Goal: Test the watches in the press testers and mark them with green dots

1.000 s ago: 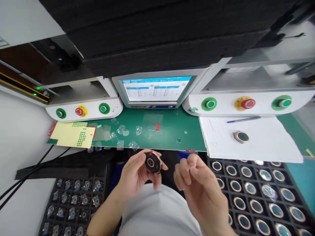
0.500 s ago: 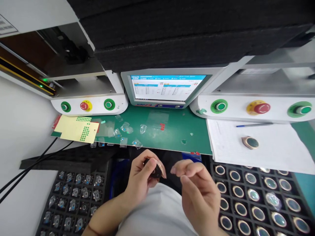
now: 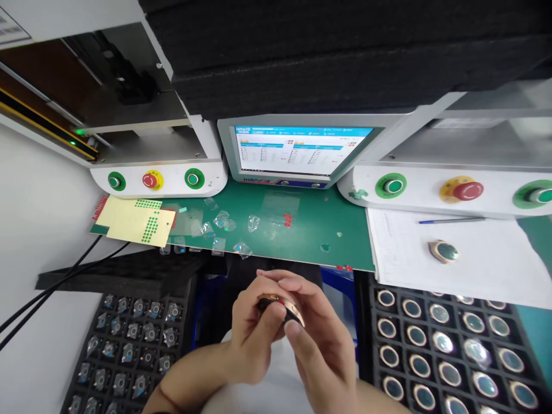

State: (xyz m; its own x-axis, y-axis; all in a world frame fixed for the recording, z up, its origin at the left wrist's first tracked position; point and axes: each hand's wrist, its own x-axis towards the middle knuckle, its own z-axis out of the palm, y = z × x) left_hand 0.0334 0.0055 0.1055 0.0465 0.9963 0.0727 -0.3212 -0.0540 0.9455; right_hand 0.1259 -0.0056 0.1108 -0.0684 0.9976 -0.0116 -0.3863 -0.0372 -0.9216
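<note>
Near the front of my body, both hands meet around a round watch case (image 3: 292,309) with a rose-gold rim and a dark back. My left hand (image 3: 256,328) is closed on its left side, the thumb pressed against the dark back, where a small red spot shows. My right hand (image 3: 321,330) grips the right side, fingers over the far edge and thumb at the near edge. The fingers cover much of the case. A similar watch case (image 3: 445,252) lies on the white papers (image 3: 397,244) to the right.
A tray of gold-rimmed watch cases (image 3: 451,374) sits at right; a tray of film-wrapped parts (image 3: 121,382) at left. Clear film scraps (image 3: 253,222) and yellow sticker sheets (image 3: 133,221) lie on the green bench (image 3: 297,247). Behind stand a screen (image 3: 297,150) and red buttons (image 3: 469,191).
My right hand has moved left and closed on the watch case, which it was apart from before. My left hand still holds the case, now tilted differently. The view has shifted slightly.
</note>
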